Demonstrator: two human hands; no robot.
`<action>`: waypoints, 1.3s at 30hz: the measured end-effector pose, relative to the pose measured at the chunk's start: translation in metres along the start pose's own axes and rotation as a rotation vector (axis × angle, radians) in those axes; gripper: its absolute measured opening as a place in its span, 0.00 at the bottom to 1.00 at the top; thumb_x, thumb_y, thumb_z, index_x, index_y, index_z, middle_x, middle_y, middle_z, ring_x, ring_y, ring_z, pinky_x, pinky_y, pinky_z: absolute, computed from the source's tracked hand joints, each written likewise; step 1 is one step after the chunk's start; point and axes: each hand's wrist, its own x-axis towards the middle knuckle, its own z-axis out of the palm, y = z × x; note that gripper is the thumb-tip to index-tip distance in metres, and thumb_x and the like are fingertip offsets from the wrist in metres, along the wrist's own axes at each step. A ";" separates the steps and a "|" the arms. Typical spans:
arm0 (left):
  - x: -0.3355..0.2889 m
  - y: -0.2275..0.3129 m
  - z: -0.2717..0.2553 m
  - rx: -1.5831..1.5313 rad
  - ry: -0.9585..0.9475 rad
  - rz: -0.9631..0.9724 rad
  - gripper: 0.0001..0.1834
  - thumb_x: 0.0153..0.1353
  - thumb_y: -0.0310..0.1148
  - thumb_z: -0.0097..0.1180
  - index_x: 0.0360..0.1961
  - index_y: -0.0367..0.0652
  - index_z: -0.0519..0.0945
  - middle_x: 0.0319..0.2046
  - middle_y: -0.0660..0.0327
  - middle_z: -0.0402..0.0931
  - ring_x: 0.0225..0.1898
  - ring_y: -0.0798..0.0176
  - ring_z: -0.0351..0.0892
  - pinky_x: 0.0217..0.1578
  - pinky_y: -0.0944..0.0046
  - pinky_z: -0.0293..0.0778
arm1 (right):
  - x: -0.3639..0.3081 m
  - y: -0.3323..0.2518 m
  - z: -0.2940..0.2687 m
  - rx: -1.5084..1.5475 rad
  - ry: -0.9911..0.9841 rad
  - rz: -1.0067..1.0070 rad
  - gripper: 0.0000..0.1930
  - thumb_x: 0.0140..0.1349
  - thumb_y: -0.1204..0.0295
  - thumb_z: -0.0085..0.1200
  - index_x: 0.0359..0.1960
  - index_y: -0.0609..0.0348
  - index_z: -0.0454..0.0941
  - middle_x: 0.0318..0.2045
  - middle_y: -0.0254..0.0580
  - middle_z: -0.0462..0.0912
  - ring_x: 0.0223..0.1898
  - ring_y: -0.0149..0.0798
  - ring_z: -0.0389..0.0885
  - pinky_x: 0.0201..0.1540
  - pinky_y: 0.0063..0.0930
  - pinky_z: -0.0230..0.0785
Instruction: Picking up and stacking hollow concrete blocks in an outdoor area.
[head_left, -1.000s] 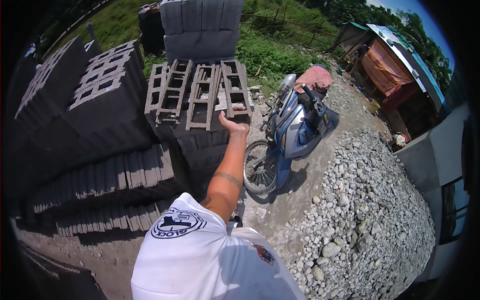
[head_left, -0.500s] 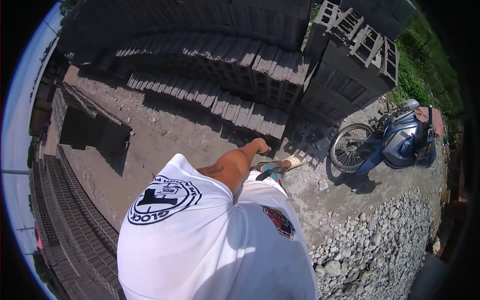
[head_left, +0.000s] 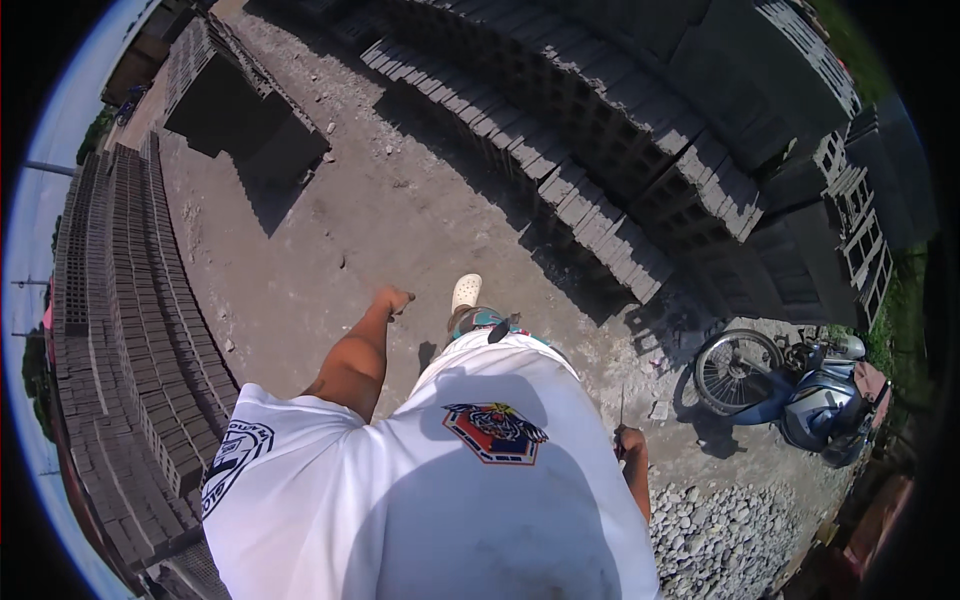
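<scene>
I'm mid-stride across the dirt yard [head_left: 400, 230] between hollow-block stacks [head_left: 600, 130] — nothing carried; parked scooter [head_left: 815, 395] right; left hand [head_left: 393, 299] loosely curled, empty, right hand [head_left: 630, 440] closed on a thin rod — next, reach a stack

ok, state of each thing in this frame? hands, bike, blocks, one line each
left hand: loosely closed, empty, swung forward over the dirt ground
right hand: closed on a thin rod, at the person's side
scooter: parked upright, front wheel turned
concrete blocks: stacked in rows on edge, none toppled
white shoe: on the foot, stepping forward
gravel pile: loose heap
</scene>
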 end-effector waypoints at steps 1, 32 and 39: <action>0.005 -0.001 -0.003 0.006 -0.052 0.075 0.19 0.54 0.45 0.63 0.31 0.36 0.84 0.27 0.53 0.81 0.31 0.59 0.82 0.32 0.58 0.79 | -0.008 -0.028 0.016 -0.005 0.045 0.004 0.13 0.63 0.67 0.45 0.20 0.52 0.71 0.10 0.31 0.62 0.09 0.32 0.55 0.13 0.33 0.46; 0.446 0.402 0.069 -1.160 -0.649 -0.016 0.33 0.70 0.54 0.35 0.65 0.39 0.63 0.56 0.49 0.74 0.56 0.48 0.73 0.56 0.42 0.65 | 0.087 -0.581 0.424 0.163 -0.114 -0.664 0.19 0.74 0.55 0.41 0.34 0.57 0.72 0.16 0.22 0.61 0.17 0.18 0.57 0.19 0.17 0.47; 0.486 0.431 0.121 -1.428 -0.686 -0.198 0.43 0.68 0.62 0.27 0.72 0.36 0.48 0.66 0.44 0.62 0.66 0.46 0.61 0.64 0.40 0.51 | 0.154 -0.571 0.450 0.076 -0.188 -0.268 0.18 0.75 0.57 0.41 0.31 0.57 0.71 0.16 0.22 0.61 0.16 0.18 0.57 0.18 0.17 0.47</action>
